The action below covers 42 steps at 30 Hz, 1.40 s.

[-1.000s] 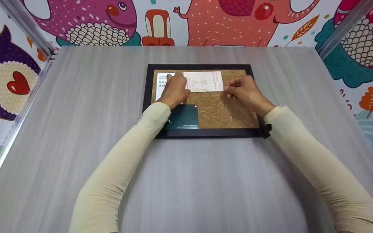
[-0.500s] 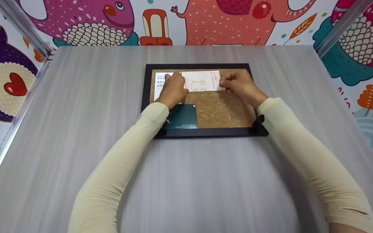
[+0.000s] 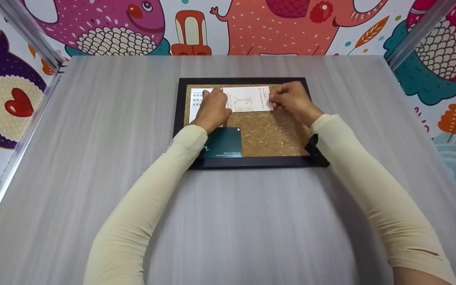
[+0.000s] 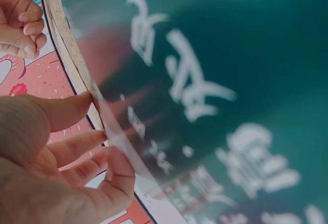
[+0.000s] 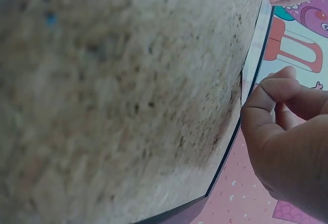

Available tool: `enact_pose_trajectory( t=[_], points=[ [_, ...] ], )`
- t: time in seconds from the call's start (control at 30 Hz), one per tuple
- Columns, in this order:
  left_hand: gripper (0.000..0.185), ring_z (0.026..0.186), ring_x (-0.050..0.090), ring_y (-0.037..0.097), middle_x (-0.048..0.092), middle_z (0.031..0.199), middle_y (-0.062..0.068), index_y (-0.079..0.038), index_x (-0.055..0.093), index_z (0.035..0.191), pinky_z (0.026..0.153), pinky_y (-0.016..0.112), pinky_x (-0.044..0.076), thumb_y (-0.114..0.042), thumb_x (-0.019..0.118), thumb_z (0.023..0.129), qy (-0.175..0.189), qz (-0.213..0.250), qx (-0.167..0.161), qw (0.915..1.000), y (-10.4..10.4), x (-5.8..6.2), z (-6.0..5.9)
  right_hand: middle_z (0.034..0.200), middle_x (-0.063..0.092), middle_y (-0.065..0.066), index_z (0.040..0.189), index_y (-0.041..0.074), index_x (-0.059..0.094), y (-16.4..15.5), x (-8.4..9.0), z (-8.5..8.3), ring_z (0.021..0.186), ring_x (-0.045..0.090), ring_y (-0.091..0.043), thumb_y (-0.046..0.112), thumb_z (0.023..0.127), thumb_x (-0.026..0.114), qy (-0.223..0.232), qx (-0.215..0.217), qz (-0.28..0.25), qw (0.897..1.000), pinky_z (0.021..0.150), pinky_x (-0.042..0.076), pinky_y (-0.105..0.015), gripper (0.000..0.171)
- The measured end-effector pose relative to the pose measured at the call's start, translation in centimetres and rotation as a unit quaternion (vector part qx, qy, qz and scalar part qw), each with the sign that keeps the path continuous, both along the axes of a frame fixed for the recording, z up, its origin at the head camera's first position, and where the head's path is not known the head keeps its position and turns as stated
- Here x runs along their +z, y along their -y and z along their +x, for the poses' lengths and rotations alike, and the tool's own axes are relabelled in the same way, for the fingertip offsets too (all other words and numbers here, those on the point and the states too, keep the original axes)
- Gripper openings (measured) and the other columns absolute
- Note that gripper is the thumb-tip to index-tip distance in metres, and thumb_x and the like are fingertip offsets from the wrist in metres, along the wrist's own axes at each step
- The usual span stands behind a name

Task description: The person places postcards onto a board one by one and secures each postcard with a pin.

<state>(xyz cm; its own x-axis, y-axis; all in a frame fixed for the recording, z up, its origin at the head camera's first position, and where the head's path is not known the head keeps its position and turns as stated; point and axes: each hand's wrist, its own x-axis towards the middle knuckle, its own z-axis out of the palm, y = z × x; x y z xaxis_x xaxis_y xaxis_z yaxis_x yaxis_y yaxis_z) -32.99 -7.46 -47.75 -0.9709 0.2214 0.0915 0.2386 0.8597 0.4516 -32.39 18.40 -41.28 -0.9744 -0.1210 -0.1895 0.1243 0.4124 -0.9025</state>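
Observation:
A black-framed cork board [image 3: 279, 134] lies flat at the table's middle. Along its top lies a white card [image 3: 249, 99] with printed characters. My left hand [image 3: 212, 109] holds that card's left end, bent fingers [image 4: 115, 170] and thumb on its edge. My right hand [image 3: 291, 99] pinches at the card's right edge, with thumb and forefinger [image 5: 274, 93] closed together; what is between them is hidden. A second white card [image 3: 195, 101] sits at the board's top left, partly under my left hand. A dark teal card [image 3: 225, 142] lies at the bottom left.
The board rests on a grey wood-grain table [image 3: 93, 158]. A small black clip [image 3: 314, 148] sits at the board's lower right corner beside my right sleeve. Metal rails [image 3: 34, 35] and cartoon-printed walls close in the left, right and back sides.
My right hand has moved up and left from the bare cork to the white card's right edge. The left hand has stayed on the card's left end.

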Motion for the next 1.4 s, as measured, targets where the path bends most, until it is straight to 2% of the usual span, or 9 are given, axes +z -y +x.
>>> enact_pose_trajectory(
  t=[0.2,0.37,0.53,0.63,1.03,1.23,1.4],
  points=[
    [0.022,0.113,0.056,0.040,0.066,0.132,0.021,0.004,0.078,0.095,0.104,0.051,0.040,-0.017,0.084,0.095,0.000,0.005,0.003,1.0000,-0.1,-0.5,-0.3,0.089,0.071,-0.006,0.112,-0.008,0.074,-0.1,-0.2,-0.4,0.074,0.064,-0.012,0.005,0.110,0.065,0.011,-0.013,-0.017,1.000,0.065,0.054,-0.022,0.016],
    [0.021,0.110,0.056,0.038,0.065,0.126,0.019,0.003,0.078,0.096,0.101,0.050,0.042,-0.018,0.084,0.096,-0.003,-0.009,0.005,0.9999,0.0,-0.8,-0.5,0.082,0.070,-0.004,0.106,-0.007,0.074,0.1,-0.3,-0.9,0.069,0.062,-0.009,0.004,0.109,0.068,0.008,-0.017,-0.028,0.999,0.060,0.051,-0.021,0.012],
    [0.019,0.109,0.058,0.038,0.066,0.119,0.020,0.003,0.076,0.090,0.101,0.051,0.038,-0.015,0.082,0.095,-0.022,-0.011,-0.009,0.9996,0.1,-0.5,-0.2,0.073,0.067,-0.004,0.098,-0.006,0.072,0.5,-0.4,-1.4,0.061,0.058,-0.008,0.000,0.105,0.071,0.009,-0.021,-0.058,0.998,0.054,0.047,-0.021,0.009],
    [0.019,0.109,0.060,0.037,0.066,0.117,0.020,0.004,0.076,0.090,0.101,0.051,0.038,-0.014,0.082,0.095,-0.025,-0.013,-0.011,0.9995,0.0,-0.3,-0.1,0.072,0.066,-0.003,0.096,-0.004,0.072,0.6,-0.5,-1.7,0.060,0.057,-0.007,0.000,0.105,0.071,0.007,-0.024,-0.045,0.999,0.054,0.047,-0.021,0.010],
    [0.019,0.108,0.055,0.036,0.065,0.122,0.018,0.002,0.077,0.094,0.099,0.048,0.042,-0.016,0.081,0.097,-0.011,-0.008,-0.002,0.9999,0.1,-0.9,-0.5,0.076,0.067,-0.004,0.101,-0.005,0.076,1.2,-0.3,-2.9,0.065,0.057,-0.011,0.002,0.107,0.068,0.009,-0.045,0.010,0.999,0.056,0.047,-0.024,0.012],
    [0.018,0.110,0.054,0.037,0.064,0.123,0.017,0.001,0.077,0.095,0.100,0.048,0.043,-0.016,0.080,0.097,-0.009,-0.006,0.004,0.9999,0.1,-1.0,-0.4,0.074,0.064,-0.004,0.102,-0.004,0.076,1.7,-0.4,-3.5,0.061,0.054,-0.012,0.005,0.107,0.069,0.011,-0.050,0.020,0.998,0.052,0.043,-0.025,0.012],
    [0.018,0.111,0.055,0.037,0.064,0.124,0.018,0.001,0.077,0.093,0.101,0.049,0.042,-0.016,0.081,0.096,-0.012,-0.004,0.001,0.9999,0.1,-0.9,-0.3,0.074,0.064,-0.003,0.101,-0.002,0.078,2.1,-0.6,-3.8,0.055,0.048,-0.008,0.006,0.106,0.070,0.002,-0.054,0.049,0.997,0.050,0.039,-0.026,0.013]
  ],
)
